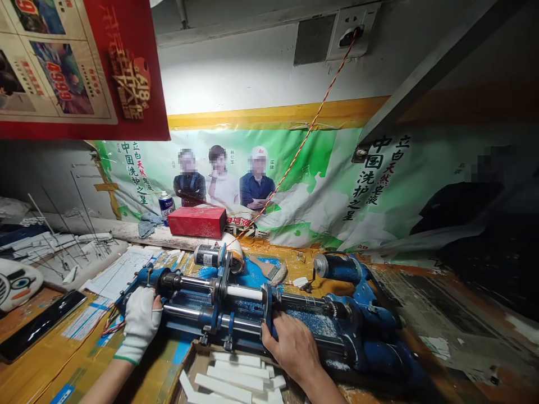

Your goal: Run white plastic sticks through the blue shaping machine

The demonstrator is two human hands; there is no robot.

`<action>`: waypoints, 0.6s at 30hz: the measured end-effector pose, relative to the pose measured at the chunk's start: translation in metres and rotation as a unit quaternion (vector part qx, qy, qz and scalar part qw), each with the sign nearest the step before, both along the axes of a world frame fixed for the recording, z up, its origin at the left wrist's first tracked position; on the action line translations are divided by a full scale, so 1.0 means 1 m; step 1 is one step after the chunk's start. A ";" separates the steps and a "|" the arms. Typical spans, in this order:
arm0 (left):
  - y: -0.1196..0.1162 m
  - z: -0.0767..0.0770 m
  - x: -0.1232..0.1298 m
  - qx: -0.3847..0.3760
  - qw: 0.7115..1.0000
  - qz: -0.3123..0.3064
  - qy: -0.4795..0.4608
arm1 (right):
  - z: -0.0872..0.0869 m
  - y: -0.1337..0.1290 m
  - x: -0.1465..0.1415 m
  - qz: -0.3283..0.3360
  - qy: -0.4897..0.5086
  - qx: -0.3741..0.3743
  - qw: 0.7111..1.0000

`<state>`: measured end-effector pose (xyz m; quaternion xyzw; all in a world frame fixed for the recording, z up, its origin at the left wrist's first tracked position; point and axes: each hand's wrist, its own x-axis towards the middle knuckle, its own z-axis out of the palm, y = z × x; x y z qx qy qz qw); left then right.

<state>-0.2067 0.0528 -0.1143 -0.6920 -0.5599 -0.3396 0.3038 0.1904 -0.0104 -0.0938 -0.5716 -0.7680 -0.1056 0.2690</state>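
Observation:
A blue bench machine like a small lathe lies across the worktable, with steel rails and a white rod held lengthwise between its upright plates. My left hand, in a white fingerless-tipped glove, is closed at the machine's left end; what its fingers hold is hidden. My right hand, bare, is closed around the upright blue plate at the white rod's right end, its thumb in front near the lower rail. Just below, a cardboard box holds several white square-edged strips.
A red box and a spray can stand behind the machine. A brush lies near them. Left are a black phone, papers and thin upright spikes. A red-yellow cord runs up to a wall socket.

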 end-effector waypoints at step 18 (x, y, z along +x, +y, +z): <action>-0.070 0.132 0.164 -0.290 0.857 -0.300 0.303 | 0.016 -0.003 0.062 -0.024 -0.127 -0.179 0.975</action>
